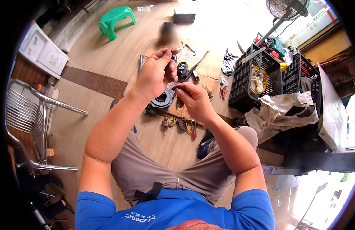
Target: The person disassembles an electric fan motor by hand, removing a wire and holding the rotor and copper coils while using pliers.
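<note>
My left hand (pixel 157 73) is raised over the work area, thumb and fingers pinched together. What it holds, if anything, is too small to make out. Lower and to the right, my right hand (pixel 194 100) is also closed in a pinch, and whatever is between its fingertips cannot be told. Below the hands lies a flattened cardboard sheet (pixel 208 71) with parts on it. A grey round housing (pixel 162 100) sits just under my left wrist. Close to the fingers is a black part (pixel 182 69). A pale ribbed ring (pixel 207 92) is partly hidden behind my right hand.
Nearer my legs lie a small motor rotor (pixel 165 122) and a red-handled tool (pixel 193 130). Black plastic crates (pixel 239 86) stand at right, a crumpled cloth (pixel 281 115) before them. A green stool (pixel 115 21) is far left, a metal chair (pixel 39 111) left, a fan (pixel 286 8) far right.
</note>
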`<state>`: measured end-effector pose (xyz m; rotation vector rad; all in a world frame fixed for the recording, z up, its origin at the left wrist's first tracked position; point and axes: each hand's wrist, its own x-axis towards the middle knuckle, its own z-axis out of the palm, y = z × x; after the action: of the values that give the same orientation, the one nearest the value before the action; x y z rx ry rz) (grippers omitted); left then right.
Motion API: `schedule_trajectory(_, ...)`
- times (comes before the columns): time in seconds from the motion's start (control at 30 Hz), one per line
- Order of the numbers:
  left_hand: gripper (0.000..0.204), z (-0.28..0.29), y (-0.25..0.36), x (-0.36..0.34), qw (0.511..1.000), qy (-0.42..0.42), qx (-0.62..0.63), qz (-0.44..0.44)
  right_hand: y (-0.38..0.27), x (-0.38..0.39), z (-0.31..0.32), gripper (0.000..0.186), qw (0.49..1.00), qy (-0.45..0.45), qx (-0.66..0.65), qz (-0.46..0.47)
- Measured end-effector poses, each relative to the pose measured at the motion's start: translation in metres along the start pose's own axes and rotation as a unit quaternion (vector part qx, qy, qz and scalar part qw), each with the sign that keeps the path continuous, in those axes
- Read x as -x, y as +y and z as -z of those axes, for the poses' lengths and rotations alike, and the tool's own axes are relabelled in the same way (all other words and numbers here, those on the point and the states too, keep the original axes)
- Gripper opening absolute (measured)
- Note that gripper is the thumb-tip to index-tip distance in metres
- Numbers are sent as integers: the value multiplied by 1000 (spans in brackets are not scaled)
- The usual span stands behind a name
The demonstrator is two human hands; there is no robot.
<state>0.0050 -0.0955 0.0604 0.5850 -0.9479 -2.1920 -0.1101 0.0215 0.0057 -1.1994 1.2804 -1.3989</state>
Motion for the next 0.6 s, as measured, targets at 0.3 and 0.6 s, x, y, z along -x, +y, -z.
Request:
schedule_trajectory(0.3,19,1,-2,2,999,-11,35,-17,3,0,-6,12,997,0,75,13)
schedule_trajectory(0.6,17,0,-7,-6,998,-12,-52,-26,-11,4,3,12,982,5,182,47)
